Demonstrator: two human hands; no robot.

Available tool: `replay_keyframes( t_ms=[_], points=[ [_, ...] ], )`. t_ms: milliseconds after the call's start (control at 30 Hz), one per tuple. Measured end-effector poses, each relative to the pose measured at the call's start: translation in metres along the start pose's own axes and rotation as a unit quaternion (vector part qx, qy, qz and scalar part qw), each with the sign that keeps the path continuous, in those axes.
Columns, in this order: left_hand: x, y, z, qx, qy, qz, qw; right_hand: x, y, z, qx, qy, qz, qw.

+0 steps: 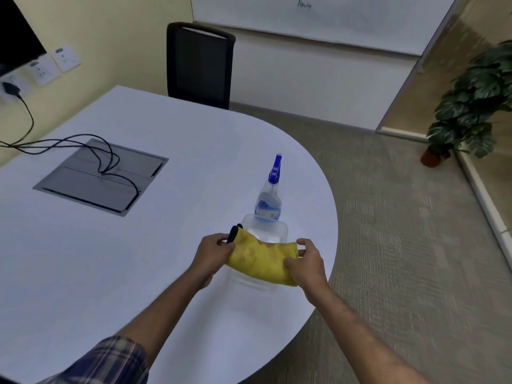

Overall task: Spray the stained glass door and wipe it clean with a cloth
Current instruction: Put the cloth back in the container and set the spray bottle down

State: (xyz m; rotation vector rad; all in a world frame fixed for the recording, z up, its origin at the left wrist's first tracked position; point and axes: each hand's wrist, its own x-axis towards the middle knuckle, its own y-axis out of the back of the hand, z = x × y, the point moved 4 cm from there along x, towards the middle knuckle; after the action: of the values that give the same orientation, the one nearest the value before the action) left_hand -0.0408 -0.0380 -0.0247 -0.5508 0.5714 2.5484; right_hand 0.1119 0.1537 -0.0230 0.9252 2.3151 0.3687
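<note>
A yellow cloth [261, 260] with brownish stains is stretched between both hands above a clear plastic container [277, 231] on the white table [110, 259]. My left hand [212, 252] grips the cloth's left end, where a dark object pokes out by my fingers. My right hand [306, 260] pinches the cloth's right end. A clear spray bottle [268, 200] with a blue trigger head stands upright in the container just beyond the cloth. A glass panel [448, 79] is at the right of the room.
A grey cable hatch [83, 184] with black cables lies in the table at left. A black chair [199, 62] stands at the far edge. A potted plant [471, 106] is on the carpet at right. A whiteboard hangs on the far wall.
</note>
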Motion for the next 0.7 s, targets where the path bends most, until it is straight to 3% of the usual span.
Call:
replay_keyframes(
  t_ms=[100, 467, 700],
  points=[
    [0.008, -0.004, -0.002, 0.034, -0.008, 0.032, 0.999, 0.008, -0.004, -0.002, 0.011, -0.014, -0.032, 0.999],
    [0.029, -0.023, -0.014, 0.136, -0.041, 0.069, 0.987, 0.022, -0.031, -0.004, -0.071, 0.040, -0.002, 0.997],
    [0.040, -0.030, -0.031, 0.178, -0.051, 0.075, 0.980, 0.034, -0.046, 0.004, -0.188, 0.079, 0.020, 0.979]
  ],
)
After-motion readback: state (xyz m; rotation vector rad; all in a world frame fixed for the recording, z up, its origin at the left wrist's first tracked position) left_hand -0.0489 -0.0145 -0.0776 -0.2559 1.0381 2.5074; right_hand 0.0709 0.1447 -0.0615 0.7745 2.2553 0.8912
